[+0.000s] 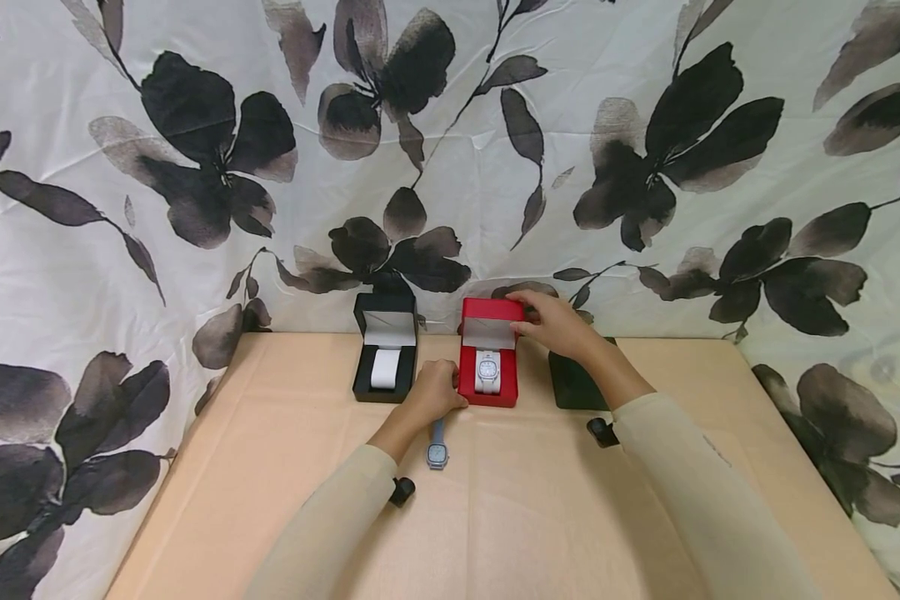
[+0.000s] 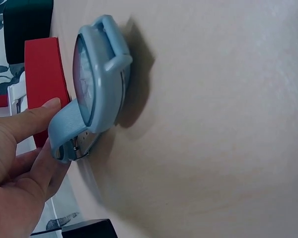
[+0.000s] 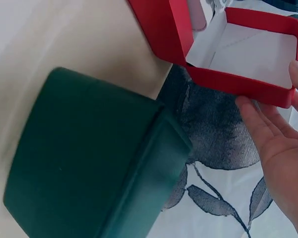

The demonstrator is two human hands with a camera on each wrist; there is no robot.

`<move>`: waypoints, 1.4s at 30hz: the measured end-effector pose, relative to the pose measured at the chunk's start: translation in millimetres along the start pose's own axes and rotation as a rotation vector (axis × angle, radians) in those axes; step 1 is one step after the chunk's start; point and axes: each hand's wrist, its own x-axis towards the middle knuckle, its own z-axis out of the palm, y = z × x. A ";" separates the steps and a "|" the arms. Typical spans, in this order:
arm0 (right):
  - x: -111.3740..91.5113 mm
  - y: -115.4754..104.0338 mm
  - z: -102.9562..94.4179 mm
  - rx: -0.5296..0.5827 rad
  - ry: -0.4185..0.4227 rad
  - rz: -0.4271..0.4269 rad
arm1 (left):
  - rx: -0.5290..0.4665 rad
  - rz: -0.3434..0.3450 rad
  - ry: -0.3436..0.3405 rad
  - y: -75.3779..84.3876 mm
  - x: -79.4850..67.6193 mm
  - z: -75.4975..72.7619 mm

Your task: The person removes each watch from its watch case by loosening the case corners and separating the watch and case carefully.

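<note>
I record from my remote post 2 hands at work on a red box (image 1: 495, 400), which stands at the centre of the head view with its lid (image 1: 490, 333) raised. The right hand (image 1: 558, 323), right of centre, pinches the lid at its upper right corner; in the right wrist view the thumb sits on the rim and the fingers lie underneath. The left hand (image 1: 435, 390), just below centre, has its fingers curled and grips the box at its lower left corner, thumb tip against the red wall. Inside the red box sits 1 white watch (image 1: 487, 369). Below the left hand, 1 blue watch (image 1: 437, 454) lies on the tan table (image 1: 532, 517); its strap runs up toward the fingers, and I cannot tell whether they touch. Left of centre I note 1 black box (image 1: 375, 397), its cover likewise raised, holding a white cushion (image 1: 385, 369). Right of centre, a dark green box (image 1: 576, 385) is partly hidden by the right forearm (image 1: 615, 371). A white floral cloth (image 1: 495, 167) fills the upper frame.
</note>
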 end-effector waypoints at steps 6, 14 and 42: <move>-11.7 -2.9 4.9 0.033 0.022 -0.019 | -0.052 -0.013 -0.010 2.2 -2.6 -1.8; -32.4 -7.2 13.5 0.064 0.069 -0.023 | -0.082 -0.067 -0.016 6.7 -7.1 -4.5; -77.4 6.8 81.1 0.214 0.151 0.142 | -0.002 0.176 0.011 14.8 -6.0 -23.1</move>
